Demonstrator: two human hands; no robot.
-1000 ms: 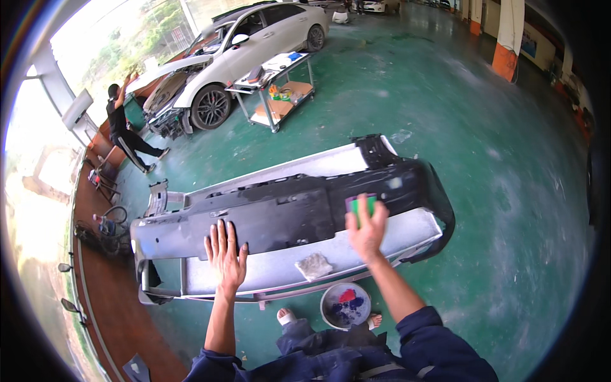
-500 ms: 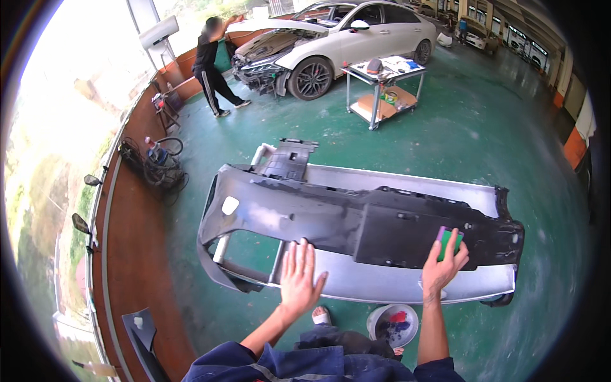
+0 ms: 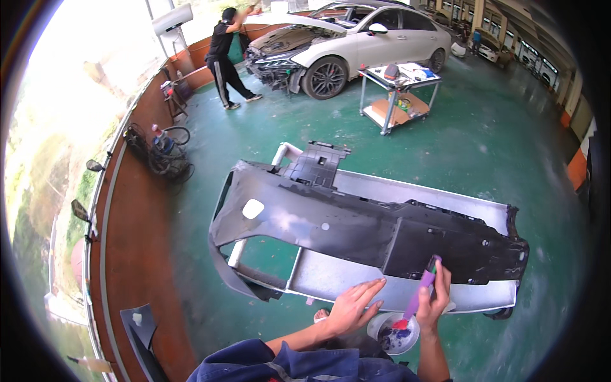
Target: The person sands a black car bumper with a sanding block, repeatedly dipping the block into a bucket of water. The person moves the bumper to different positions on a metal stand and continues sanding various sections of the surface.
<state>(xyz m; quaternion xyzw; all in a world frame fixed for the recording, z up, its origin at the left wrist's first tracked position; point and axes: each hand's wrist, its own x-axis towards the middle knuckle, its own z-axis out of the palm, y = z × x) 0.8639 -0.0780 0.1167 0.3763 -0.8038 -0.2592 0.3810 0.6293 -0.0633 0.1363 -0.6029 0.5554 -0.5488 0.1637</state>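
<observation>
Purple-and-green pad (image 3: 420, 294), seen mostly along its purple edge, slants up from lower left to upper right in the person's right hand (image 3: 435, 305), whose fingers are bent and gripping it. Its lower end appears right above the round, light-coloured bucket (image 3: 412, 342), in which a red piece (image 3: 400, 325) and dark blue matter (image 3: 386, 337) lie; whether the pad touches either cannot be told. Left of the pad, the left hand (image 3: 349, 312) holds nothing, its fingers stretched out and close together, the thumb apart; it overlaps the near edge of a pale grey panel (image 3: 344, 274), and contact cannot be made out. Behind both hands, a dark car bumper (image 3: 318, 223) lies lengthwise across pale grey supports, with a white patch (image 3: 252, 209) near its left end. All this stands on a green floor (image 3: 503, 146). Farther off, a person in black (image 3: 223, 57) stands at the opened front of a white car (image 3: 382, 44), with a two-tier cart (image 3: 407, 83) beside it, and a machine with a hose (image 3: 167, 155) sits by a reddish-brown low wall (image 3: 130, 267) on the left.
</observation>
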